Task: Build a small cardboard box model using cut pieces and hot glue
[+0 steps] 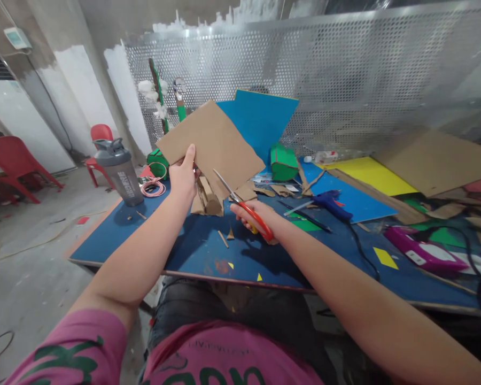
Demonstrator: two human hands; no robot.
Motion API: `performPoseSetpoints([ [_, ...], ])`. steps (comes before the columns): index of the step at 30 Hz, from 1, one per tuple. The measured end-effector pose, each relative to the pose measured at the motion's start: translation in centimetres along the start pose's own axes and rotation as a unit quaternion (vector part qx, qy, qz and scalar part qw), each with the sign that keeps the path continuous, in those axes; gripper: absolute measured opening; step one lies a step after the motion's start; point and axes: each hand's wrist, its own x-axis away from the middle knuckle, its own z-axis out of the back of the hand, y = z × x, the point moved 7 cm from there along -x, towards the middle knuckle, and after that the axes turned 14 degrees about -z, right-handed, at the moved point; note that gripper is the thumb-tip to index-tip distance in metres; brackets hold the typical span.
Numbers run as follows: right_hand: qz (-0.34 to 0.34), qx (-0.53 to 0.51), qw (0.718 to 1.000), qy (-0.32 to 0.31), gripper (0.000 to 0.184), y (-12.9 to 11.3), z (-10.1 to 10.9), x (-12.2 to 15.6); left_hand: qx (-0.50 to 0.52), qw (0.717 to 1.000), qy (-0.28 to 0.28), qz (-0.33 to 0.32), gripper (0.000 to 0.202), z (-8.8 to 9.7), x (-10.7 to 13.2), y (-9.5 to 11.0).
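Observation:
My left hand [184, 176] grips a brown cardboard sheet [220, 139] by its lower left edge, thumb on the front face, and holds it tilted above the table. In my right hand [256, 216] is a pair of scissors [260, 218] with red and yellow handles. Its blades point up and left, in front of the sheet's lower edge; whether they touch it I cannot tell. Beneath the sheet, a small folded cardboard piece [208, 198] rests on the blue table [188, 246]. Cardboard scraps [282, 190] lie just beyond my right hand.
A grey shaker bottle [122, 174] stands at the table's left. Blue board [260, 120] and a green box [284, 162] are behind. To the right lie a blue glue gun [332, 203] with a cord, yellow board [369, 176], a large cardboard sheet [436, 160] and a magenta device [425, 248].

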Motion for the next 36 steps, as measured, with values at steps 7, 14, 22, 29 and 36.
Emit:
performPoseSetpoints([
  [7, -0.017, -0.015, 1.0, -0.017, 0.048, -0.9, -0.3, 1.5, 0.001, 1.0, -0.01, -0.015, 0.026, 0.0, -0.1, -0.6],
  [14, 0.016, 0.014, 1.0, -0.005, 0.052, -0.9, 0.4, 1.8, 0.009, 1.0, -0.01, -0.015, 0.042, 0.2, -0.3, -1.3],
  [22, 0.058, 0.006, 0.998, -0.033, 0.056, -1.5, 0.4, 1.7, -0.008, 1.0, -0.013, 0.016, 0.052, 0.1, 0.0, -1.2],
  [29, 0.042, -0.038, 0.996, -0.065, 0.053, -1.9, 0.1, 2.6, -0.004, 0.999, -0.045, -0.029, 0.04, -0.9, 0.3, 1.1],
  [36, 0.034, -0.028, 0.998, -0.036, 0.057, -1.5, 0.0, 1.7, 0.01, 0.997, -0.056, -0.049, 0.022, -1.7, 0.6, 2.2],
])
